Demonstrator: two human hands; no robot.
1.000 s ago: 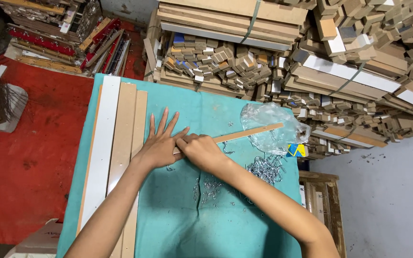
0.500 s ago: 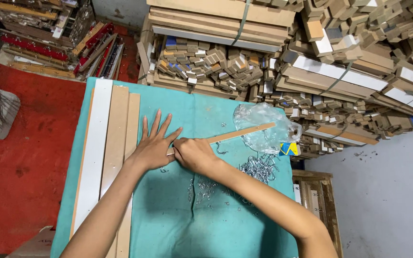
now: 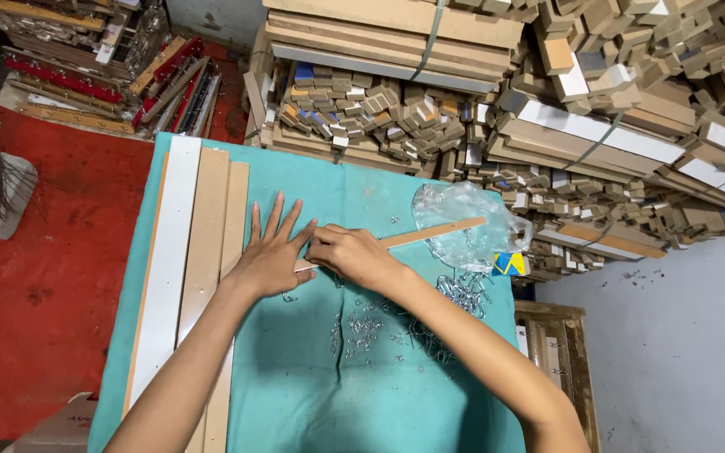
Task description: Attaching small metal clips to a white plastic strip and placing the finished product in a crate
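A thin wooden strip [image 3: 430, 234] lies across the teal-covered table [image 3: 312, 403], slanting up to the right over a clear plastic bag [image 3: 467, 226]. My left hand [image 3: 268, 256] rests flat on the cloth, fingers spread, its thumb side against the strip's near end. My right hand [image 3: 352, 254] is curled over that same end of the strip, fingers closed on it. Whether something small is pinched in the fingers cannot be seen. Small metal screws or hooks [image 3: 362, 329] lie scattered just below my hands.
Long flat boards [image 3: 203, 252], one white, lie along the table's left side. A heap of metal hooks [image 3: 463, 292] sits near the bag. Stacks of wooden strips and blocks [image 3: 497, 117] fill the back and right. Red floor [image 3: 44, 277] lies left.
Both hands stay on the strip's near end. The view has shifted slightly; the strip and bag have not visibly moved.
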